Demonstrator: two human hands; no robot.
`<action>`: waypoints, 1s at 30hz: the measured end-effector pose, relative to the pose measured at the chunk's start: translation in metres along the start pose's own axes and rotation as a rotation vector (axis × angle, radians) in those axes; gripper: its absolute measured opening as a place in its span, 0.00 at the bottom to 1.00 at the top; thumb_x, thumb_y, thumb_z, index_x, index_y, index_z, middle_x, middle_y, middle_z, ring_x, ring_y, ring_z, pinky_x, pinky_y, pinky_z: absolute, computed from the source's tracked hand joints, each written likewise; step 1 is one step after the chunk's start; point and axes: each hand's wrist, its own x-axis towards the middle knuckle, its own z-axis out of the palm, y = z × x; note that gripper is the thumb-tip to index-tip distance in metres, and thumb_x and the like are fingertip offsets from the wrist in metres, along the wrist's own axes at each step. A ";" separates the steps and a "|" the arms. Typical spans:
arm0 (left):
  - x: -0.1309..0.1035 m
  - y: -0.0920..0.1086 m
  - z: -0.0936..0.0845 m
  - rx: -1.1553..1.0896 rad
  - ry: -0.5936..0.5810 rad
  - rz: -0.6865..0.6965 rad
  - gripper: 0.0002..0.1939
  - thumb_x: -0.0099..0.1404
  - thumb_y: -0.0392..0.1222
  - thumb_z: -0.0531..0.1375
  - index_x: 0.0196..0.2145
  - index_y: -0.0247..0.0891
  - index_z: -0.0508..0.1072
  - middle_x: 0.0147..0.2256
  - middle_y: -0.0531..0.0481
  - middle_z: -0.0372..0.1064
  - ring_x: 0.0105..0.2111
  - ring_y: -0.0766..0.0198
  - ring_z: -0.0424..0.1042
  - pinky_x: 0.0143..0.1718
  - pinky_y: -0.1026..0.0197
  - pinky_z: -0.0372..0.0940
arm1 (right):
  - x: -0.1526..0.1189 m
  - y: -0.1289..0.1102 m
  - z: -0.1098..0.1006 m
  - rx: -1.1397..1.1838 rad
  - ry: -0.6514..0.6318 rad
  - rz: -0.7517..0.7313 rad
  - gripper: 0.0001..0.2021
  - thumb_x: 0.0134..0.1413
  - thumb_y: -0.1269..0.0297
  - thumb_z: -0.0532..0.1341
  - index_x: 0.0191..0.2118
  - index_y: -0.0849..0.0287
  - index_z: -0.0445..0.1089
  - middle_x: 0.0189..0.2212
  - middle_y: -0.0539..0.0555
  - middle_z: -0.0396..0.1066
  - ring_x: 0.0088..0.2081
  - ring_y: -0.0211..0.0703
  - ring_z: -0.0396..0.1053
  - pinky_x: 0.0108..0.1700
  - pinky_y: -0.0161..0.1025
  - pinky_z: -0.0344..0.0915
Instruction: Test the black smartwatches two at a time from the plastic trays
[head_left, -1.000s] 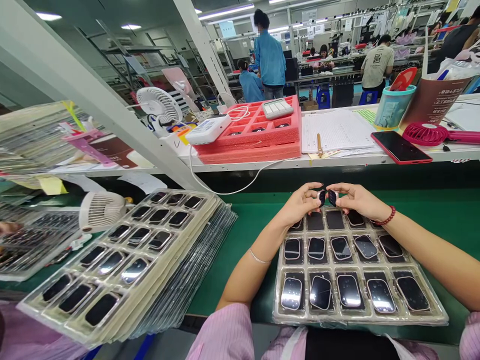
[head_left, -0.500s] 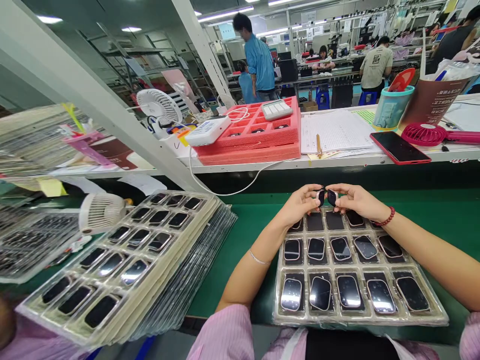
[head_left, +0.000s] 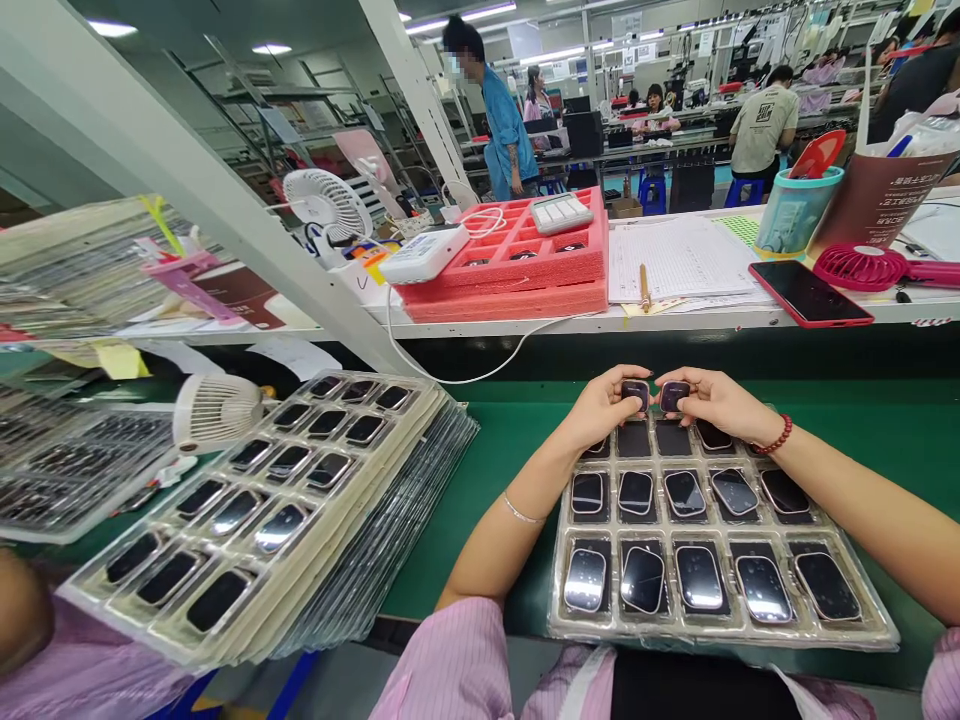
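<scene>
My left hand (head_left: 611,402) pinches a dark, rounded-square smartwatch case (head_left: 635,394) by its edges. A matching smartwatch case (head_left: 674,396) is gripped between the thumb and fingers of my right hand (head_left: 709,400). Both cases are held side by side, slightly apart, above the far row of a clear plastic tray (head_left: 720,632). Several smartwatch cases with glossy black faces lie in its pockets, such as the watch case (head_left: 698,578) in the near row. Two far-row pockets below my hands show only dark squares. My hands hide part of that row.
To the left stands a tall stack of filled trays (head_left: 352,540), with a white fan (head_left: 217,412) behind it. The shelf ahead carries red foam trays (head_left: 517,298), papers (head_left: 675,262), a phone (head_left: 811,294) and a pink handheld fan (head_left: 862,268). A co-worker's arm (head_left: 22,610) shows at the left edge.
Both watch cases have been turned so their dark flat faces now show toward me; before, they were tilted more edge-on. My hands stay over the tray's far row. A person behind has shifted left.
</scene>
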 end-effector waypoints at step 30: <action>0.030 0.006 0.093 1.295 -0.288 0.369 0.15 0.57 0.47 0.65 0.35 0.31 0.72 0.47 0.32 0.68 0.53 0.40 0.61 0.51 0.43 0.58 | -0.087 -0.006 -0.065 -1.316 0.012 -0.101 0.08 0.53 0.63 0.60 0.38 0.60 0.71 0.36 0.58 0.68 0.40 0.52 0.66 0.44 0.45 0.64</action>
